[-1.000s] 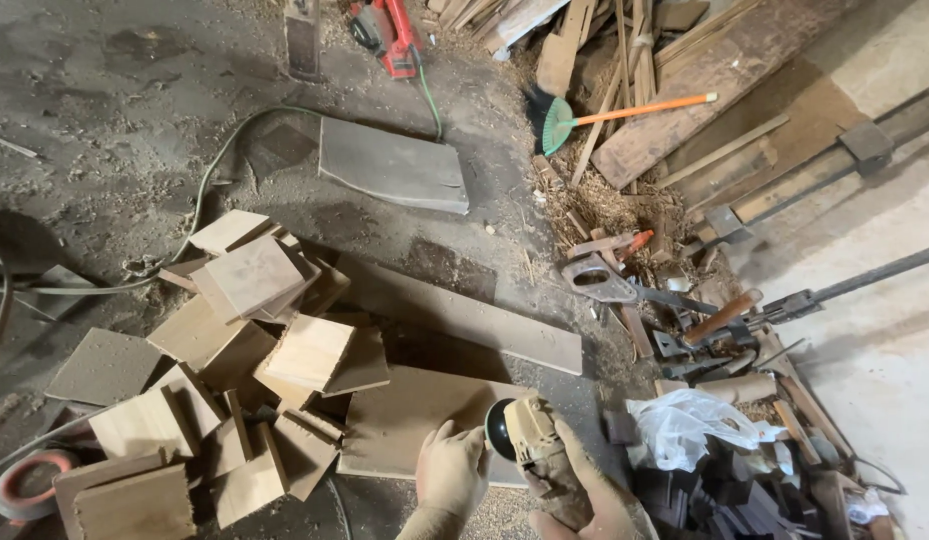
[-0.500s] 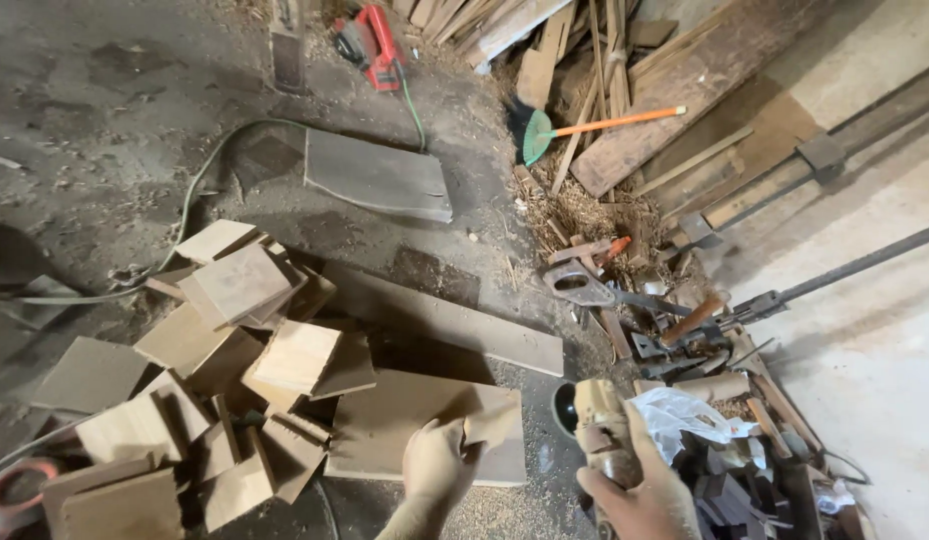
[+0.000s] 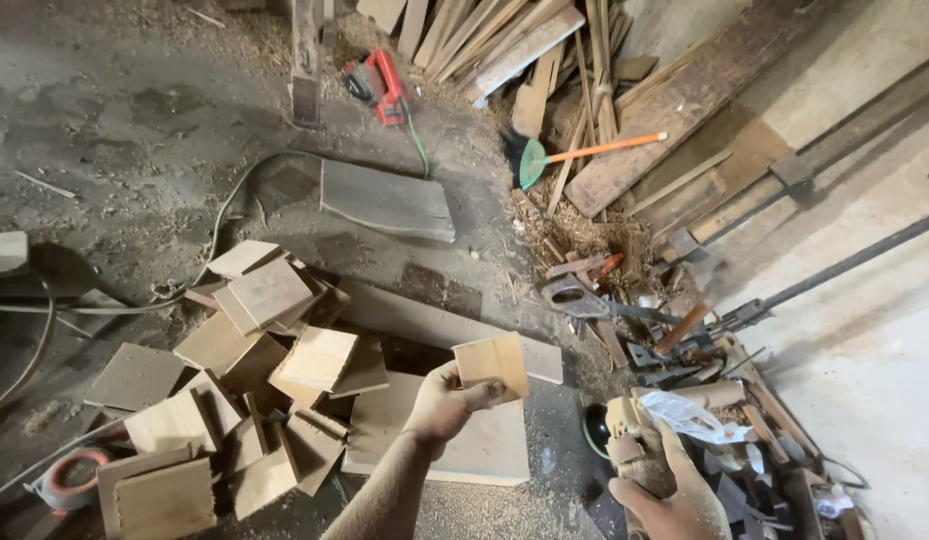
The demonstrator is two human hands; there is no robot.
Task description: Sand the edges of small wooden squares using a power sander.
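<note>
1. My right hand, dusty and nearest the bottom edge of the view, is closed around a small power sander, held low over the floor with its dark disc facing left.
2. My left hand is clamped on a small square wood block, thumb on its lower edge, lifted clear of the flat board lying on the floor beneath it.
3. As I judge it, the block is up for a look between sanding passes; the next move calls for a firm pinch on the block and the disc kept away from my fingers.
4. Left of the board sits a loose pile of similar wood squares, overlapping and tilted.
5. Just right of the sander lies a crumpled white plastic bag, no marking readable, among dark offcuts and hand tools.
6. Farther off are a grey slab, a green cable, a red power tool and an orange-handled brush against stacked planks.
</note>
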